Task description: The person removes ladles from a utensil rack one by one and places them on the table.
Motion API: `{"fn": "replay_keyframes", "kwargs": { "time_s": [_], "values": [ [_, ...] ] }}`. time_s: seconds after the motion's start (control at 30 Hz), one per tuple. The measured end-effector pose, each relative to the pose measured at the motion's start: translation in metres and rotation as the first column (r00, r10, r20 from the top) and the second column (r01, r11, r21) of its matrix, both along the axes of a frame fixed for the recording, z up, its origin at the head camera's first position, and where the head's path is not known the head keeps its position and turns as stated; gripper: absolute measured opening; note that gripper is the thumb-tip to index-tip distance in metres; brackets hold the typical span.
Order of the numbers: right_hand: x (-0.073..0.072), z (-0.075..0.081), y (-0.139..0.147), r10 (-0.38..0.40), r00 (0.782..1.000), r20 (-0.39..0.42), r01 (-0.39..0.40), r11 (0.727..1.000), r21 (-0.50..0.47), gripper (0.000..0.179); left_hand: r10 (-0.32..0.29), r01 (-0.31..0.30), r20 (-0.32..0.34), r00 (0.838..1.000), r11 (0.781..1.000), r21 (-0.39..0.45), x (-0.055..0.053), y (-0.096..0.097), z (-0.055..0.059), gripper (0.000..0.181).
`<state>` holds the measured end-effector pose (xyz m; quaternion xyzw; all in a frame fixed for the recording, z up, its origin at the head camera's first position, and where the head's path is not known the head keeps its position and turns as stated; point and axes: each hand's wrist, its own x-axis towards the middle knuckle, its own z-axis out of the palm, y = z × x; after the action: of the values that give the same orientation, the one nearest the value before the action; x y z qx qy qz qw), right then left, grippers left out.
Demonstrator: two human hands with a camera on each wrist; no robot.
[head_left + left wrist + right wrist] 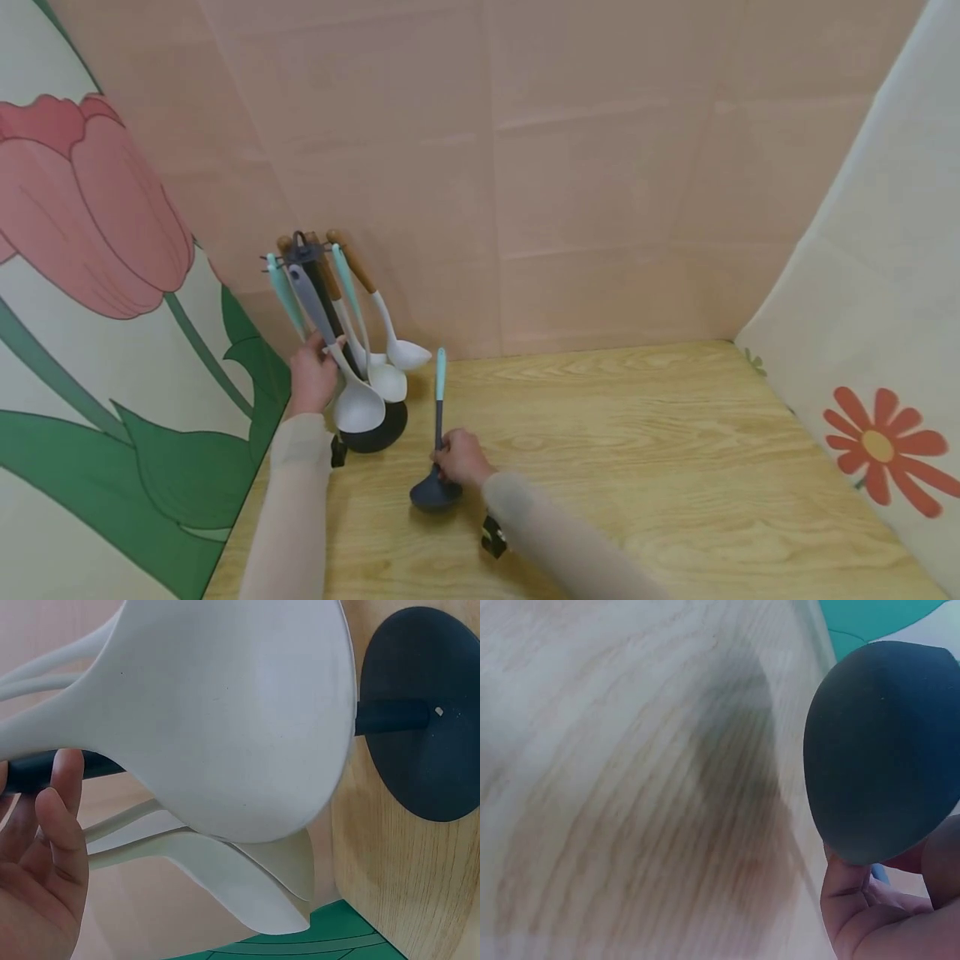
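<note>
On the left side of the table, a black utensil stand (379,432) holds several hanging kitchen tools. My left hand (311,379) grips its dark pole, with fingertips showing on the pole in the left wrist view. A white ladle (240,712) with a grey handle hangs in front and covers part of the pole. My right hand (465,460) pinches a dark ladle (435,493) low on its shaft, near the bowl. This ladle stands upright, its mint handle (440,375) pointing up. In the right wrist view, fingers curl beneath the dark bowl (881,754).
A wooden table (637,467) extends to the right. Behind it hangs a pink cloth backdrop (585,183). Flower-printed cloths stand at both sides, with a tulip (97,200) close to the stand. Another white ladle (408,355) with a wooden handle juts out from the stand's right.
</note>
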<state>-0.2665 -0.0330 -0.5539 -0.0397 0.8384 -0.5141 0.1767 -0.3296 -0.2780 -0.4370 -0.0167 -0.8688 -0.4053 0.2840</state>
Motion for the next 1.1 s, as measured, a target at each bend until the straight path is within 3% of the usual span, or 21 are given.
{"fn": "replay_keyframes", "kwargs": {
  "time_s": [0.33, 0.6, 0.87, 1.1],
  "values": [
    [0.005, -0.014, -0.012, 0.045, 0.999, 0.003, -0.045, 0.999, 0.005, 0.007, -0.003, 0.003, -0.029, 1.0, 1.0, 0.004, -0.002, -0.003, -0.002, 0.024],
    [0.006, -0.02, -0.019, 0.033, 0.999, -0.023, -0.033, 0.999, 0.021, 0.003, 0.009, -0.009, -0.025, 1.0, 1.0, 0.0, -0.001, -0.003, -0.003, 0.026],
    [-0.001, -0.025, -0.026, -0.02, 0.994, -0.106, 0.029, 0.996, 0.082, 0.022, 0.011, -0.011, 0.002, 1.0, 1.0, 0.006, 0.0, 0.0, 0.0, 0.026],
    [-0.006, -0.026, -0.03, -0.072, 0.99, -0.119, 0.084, 0.991, 0.101, 0.02, 0.016, -0.016, 0.01, 1.0, 1.0, 0.016, -0.002, 0.001, -0.002, 0.025]
  ]
}}
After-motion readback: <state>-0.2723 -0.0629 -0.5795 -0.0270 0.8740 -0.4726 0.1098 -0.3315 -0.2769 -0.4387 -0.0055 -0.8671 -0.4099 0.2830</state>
